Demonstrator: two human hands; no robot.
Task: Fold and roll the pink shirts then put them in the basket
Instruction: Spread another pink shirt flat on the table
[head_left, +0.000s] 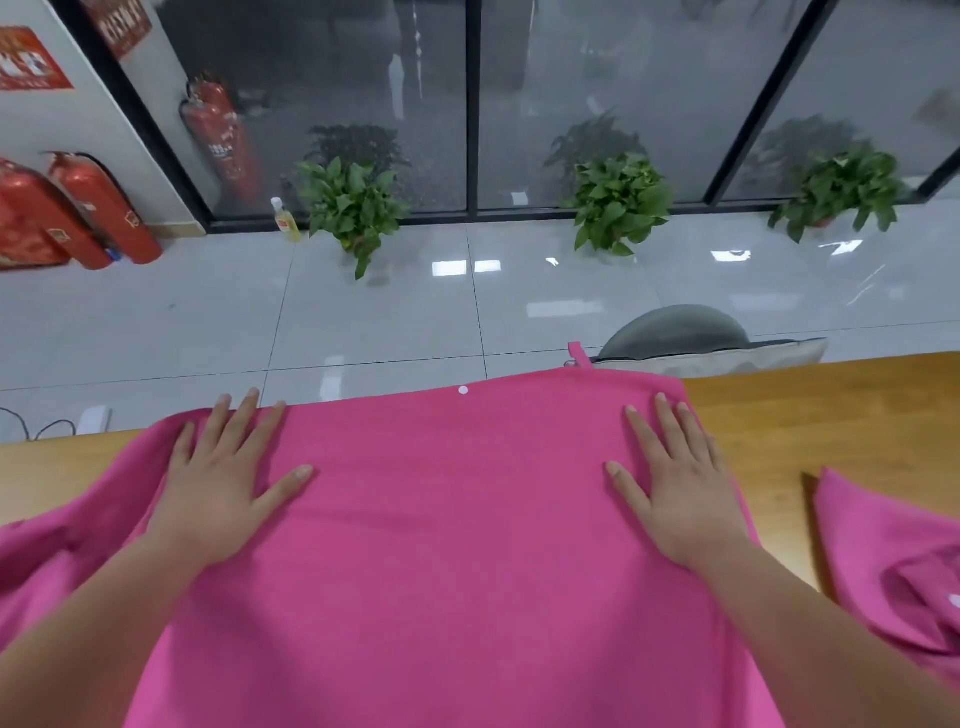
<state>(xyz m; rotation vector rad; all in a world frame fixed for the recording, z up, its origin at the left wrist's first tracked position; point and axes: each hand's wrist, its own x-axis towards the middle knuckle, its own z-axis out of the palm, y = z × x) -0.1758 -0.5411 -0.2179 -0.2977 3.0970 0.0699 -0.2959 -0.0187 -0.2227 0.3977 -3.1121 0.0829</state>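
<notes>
Smoothing looks like the step in hand: the pink shirt (457, 519) lies spread across the table (831, 415), with no fold or roll showing in it, so folding, rolling and basketing are all left to do. No basket is in view. The left hand (218, 493) and right hand (680, 493) lie flat on the cloth near the table's far edge, fingers straight and spread, gripping nothing. The shirt's long axis runs from the table's near side to its far edge, where a white button (463, 389) sits. Whether that end is collar or hem is hard to tell. A second pink garment (893, 561) lies crumpled at the table's right side.
</notes>
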